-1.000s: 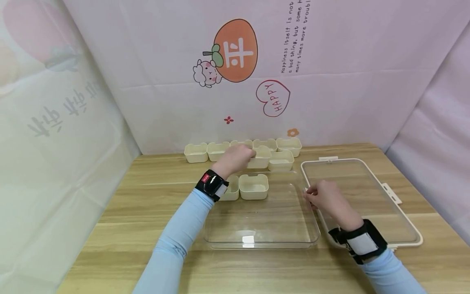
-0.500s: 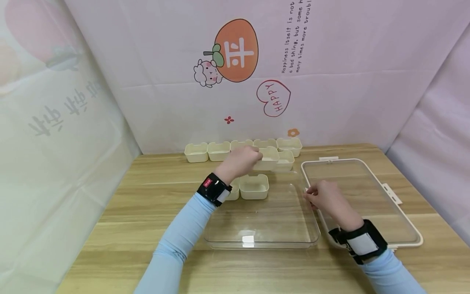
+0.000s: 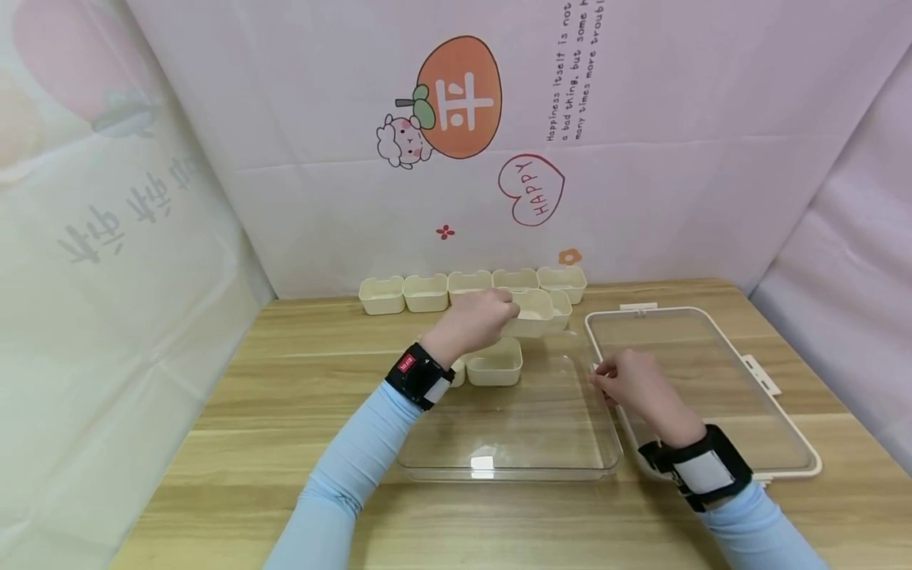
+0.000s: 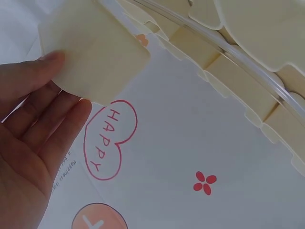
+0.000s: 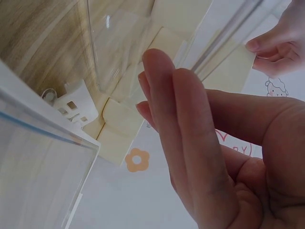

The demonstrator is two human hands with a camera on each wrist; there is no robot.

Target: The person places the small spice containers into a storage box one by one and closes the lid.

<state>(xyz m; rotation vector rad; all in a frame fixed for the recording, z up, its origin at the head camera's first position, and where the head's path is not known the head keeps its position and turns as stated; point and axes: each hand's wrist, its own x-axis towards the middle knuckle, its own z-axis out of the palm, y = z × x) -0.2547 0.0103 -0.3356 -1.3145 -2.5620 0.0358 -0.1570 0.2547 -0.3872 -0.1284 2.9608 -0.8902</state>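
Note:
My left hand (image 3: 476, 321) pinches the rim of a small cream storage box (image 3: 534, 314), held above the back of the large clear plastic bin (image 3: 509, 431). In the left wrist view the thumb lies on the outer face of the cream box (image 4: 95, 52). Two more cream boxes stand in the bin's back left corner; one (image 3: 495, 364) shows well, while the other is mostly hidden behind my left wrist. At the bin's right wall, my right hand (image 3: 637, 388) pinches the rim between thumb and fingers.
Several cream boxes (image 3: 382, 296) line the back of the table against the printed cloth (image 3: 321, 214). Another (image 3: 560, 309) stands in front of them, partly covered by the held box. A clear lid with a white frame (image 3: 701, 380) lies right of the bin.
My left hand has moved right and slightly toward me, carrying the cream box away from the back row. My right hand has stayed at the bin's right wall.

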